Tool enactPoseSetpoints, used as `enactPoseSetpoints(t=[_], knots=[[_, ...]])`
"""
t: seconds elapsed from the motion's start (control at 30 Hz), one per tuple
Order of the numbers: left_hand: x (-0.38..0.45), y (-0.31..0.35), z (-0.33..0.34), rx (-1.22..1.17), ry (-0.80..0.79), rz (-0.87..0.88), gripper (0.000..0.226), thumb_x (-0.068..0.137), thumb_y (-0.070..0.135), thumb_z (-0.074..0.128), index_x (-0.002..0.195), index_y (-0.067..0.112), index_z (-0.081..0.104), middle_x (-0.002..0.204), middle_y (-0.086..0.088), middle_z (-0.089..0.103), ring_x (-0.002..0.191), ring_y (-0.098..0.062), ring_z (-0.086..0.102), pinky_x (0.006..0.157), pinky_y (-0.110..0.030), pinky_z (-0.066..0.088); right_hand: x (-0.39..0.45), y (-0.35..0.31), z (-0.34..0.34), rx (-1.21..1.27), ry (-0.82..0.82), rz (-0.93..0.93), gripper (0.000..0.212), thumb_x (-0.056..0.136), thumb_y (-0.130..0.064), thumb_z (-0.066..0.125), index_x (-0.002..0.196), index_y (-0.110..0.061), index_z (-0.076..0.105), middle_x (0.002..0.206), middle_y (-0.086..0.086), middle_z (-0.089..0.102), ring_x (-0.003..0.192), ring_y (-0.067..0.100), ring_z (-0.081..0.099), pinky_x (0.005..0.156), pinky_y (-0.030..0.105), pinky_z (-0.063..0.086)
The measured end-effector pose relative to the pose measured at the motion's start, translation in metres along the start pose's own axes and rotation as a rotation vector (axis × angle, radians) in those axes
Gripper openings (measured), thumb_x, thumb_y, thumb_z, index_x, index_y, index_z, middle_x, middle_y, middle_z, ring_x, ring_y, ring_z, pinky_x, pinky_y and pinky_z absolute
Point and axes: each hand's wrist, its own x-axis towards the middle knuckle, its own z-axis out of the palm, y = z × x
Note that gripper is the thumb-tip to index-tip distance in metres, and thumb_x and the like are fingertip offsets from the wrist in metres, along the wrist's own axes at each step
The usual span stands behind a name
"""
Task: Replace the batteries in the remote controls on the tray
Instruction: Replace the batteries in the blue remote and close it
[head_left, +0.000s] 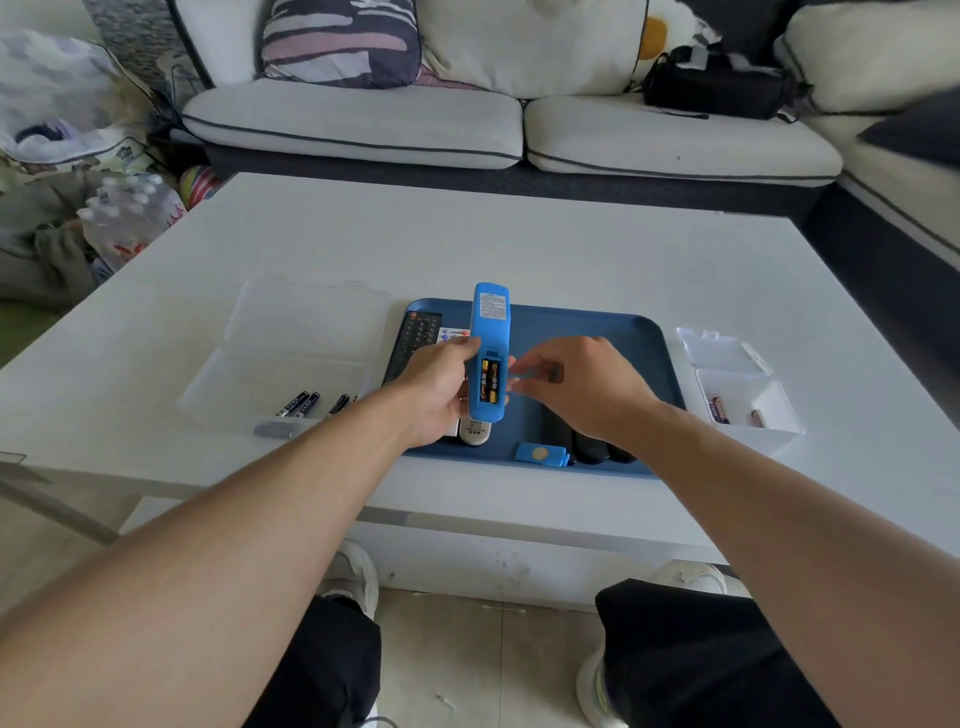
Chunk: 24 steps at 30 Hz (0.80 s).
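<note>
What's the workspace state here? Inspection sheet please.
Surface: white table, blue tray on it.
Job's things: blue remote held above tray, compartment open, two batteries inside; blue cover on tray; black remote on tray; spare batteries in clear box.
Clutter: small white box, open.
Grippers: left hand grips blue remote; right hand beside it, holding nothing visible.
Cables: nothing seen.
Surroundings: sofa, cushions.
</note>
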Motion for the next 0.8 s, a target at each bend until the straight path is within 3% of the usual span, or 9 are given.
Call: enactPoseSetpoints(t=[0.07,0.17,0.3,0.47,0.57,0.8], knots=[[-0.002,0.001,0.002,-0.016,0.009,-0.006,0.034,0.108,0.024,0.040,0.127,0.006,0.062,0.094,-0.012,0.073,0.077,-0.027,0.068,0.065,-0.038,0.060,-0.002,-0.010,0.003,-0.033,0.027,-0.114,0.019,0.092,-0.041,0.067,0.110,-0.043,0.072,0.083,-0.017,0.058,0.078,0.007,0.055,0.067,0.028,0.045],[-0.004,0.002,0.006,-0.052,0.006,-0.024,0.033,0.109,0.023,0.038,0.124,0.008,0.062,0.085,-0.010,0.075,0.070,-0.021,0.070,0.061,-0.033,0.057,-0.003,-0.017,0.005,-0.165,0.024,-0.181,0.027,0.097,-0.040,0.060,0.123,-0.043,0.067,0.097,-0.015,0.058,0.084,0.010,0.056,0.069,0.031,0.043],[-0.004,0.005,0.007,-0.112,0.017,-0.028,0.034,0.108,0.022,0.039,0.129,0.005,0.060,0.099,-0.015,0.069,0.075,-0.023,0.065,0.061,-0.035,0.058,-0.002,-0.021,0.004,-0.253,0.017,-0.197,0.029,0.102,-0.039,0.050,0.127,-0.041,0.064,0.108,-0.009,0.058,0.089,0.018,0.059,0.069,0.033,0.044],[-0.005,0.005,0.006,-0.148,0.003,-0.011,0.030,0.109,0.019,0.038,0.124,0.006,0.061,0.072,-0.007,0.072,0.058,-0.018,0.068,0.057,-0.033,0.059,0.002,-0.028,0.008,-0.271,0.017,-0.197,0.030,0.103,-0.036,0.048,0.130,-0.037,0.062,0.110,-0.005,0.056,0.091,0.023,0.061,0.074,0.036,0.049],[-0.005,0.003,0.005,-0.128,-0.006,0.001,0.029,0.109,0.019,0.038,0.122,0.008,0.061,0.078,-0.008,0.072,0.069,-0.020,0.068,0.059,-0.035,0.060,0.005,-0.029,0.008,-0.283,0.014,-0.185,0.032,0.103,-0.037,0.050,0.133,-0.037,0.060,0.114,-0.007,0.056,0.094,0.022,0.061,0.075,0.036,0.048],[-0.006,0.003,0.001,-0.129,0.019,0.037,0.027,0.108,0.019,0.039,0.119,0.010,0.062,0.089,-0.008,0.067,0.069,-0.021,0.066,0.065,-0.038,0.058,0.006,-0.034,0.012,-0.297,0.062,-0.225,0.030,0.105,-0.030,0.047,0.129,-0.032,0.064,0.114,-0.005,0.058,0.089,0.024,0.061,0.072,0.037,0.050]])
